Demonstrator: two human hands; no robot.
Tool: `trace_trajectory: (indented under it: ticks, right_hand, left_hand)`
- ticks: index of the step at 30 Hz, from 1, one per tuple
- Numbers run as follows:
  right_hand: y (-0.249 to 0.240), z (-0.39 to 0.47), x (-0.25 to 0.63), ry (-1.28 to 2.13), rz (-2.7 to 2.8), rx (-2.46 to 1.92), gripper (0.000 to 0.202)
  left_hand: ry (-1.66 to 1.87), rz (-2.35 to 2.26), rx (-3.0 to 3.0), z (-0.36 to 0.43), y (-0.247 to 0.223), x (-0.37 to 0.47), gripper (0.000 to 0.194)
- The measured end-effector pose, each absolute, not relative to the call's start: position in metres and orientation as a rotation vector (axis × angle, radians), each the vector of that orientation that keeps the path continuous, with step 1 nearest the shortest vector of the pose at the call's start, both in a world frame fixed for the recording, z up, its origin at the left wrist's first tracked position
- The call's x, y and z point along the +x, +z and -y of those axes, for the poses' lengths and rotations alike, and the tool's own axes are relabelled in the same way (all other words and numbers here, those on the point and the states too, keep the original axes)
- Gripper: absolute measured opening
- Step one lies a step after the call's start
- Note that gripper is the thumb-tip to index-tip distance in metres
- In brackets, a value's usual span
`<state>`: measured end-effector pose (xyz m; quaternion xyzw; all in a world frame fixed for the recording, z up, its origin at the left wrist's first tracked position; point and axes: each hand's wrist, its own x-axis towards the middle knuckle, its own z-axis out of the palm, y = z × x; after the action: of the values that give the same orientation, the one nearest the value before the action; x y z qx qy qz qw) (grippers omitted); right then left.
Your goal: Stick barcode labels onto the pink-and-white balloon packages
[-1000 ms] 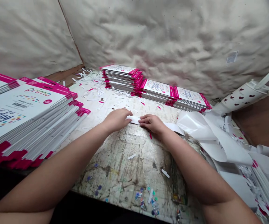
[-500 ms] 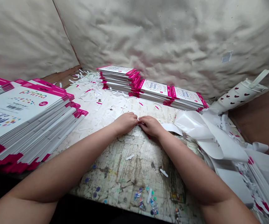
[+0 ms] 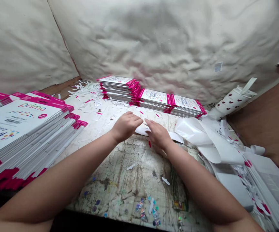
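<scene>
Over the middle of the worn table [image 3: 129, 180], my left hand [image 3: 127, 126] is closed, its fingers pinched together; what they hold, if anything, is too small to make out. Just right of it, my right hand [image 3: 157, 132] has its fingers apart, above a white paper strip [image 3: 141, 130]. The fingertips of both hands nearly meet. A small pink cutout [image 3: 149, 144] lies under the right hand's edge. Small white cutouts [image 3: 165, 180] are scattered nearer the front.
Pink-and-white printed packs are stacked at the left [image 3: 33, 129] and the back [image 3: 117, 87]. White curled sheets [image 3: 216, 145] pile up at the right, below a heart-patterned tumbler [image 3: 233, 101]. Sequins [image 3: 143, 212] lie near the front edge.
My hands have moved slightly apart, and my right fingers have opened. More of the white strip shows between them. The view has shifted a little.
</scene>
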<state>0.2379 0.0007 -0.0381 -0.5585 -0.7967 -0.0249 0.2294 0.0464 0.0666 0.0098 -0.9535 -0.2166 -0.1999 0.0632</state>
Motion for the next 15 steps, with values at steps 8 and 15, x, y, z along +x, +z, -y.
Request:
trace_trajectory:
  ticks: [8,15]
  right_hand:
    - [-0.043,0.142,0.287,0.166,2.633,-1.479,0.058]
    - [0.047,0.055,0.334,-0.017,2.32,-2.018,0.037]
  left_hand:
    - [-0.572,0.377,-2.933,0.024,-0.028,-0.063,0.05]
    - [-0.688,0.671,-2.928,0.066,-0.045,-0.037,0.05]
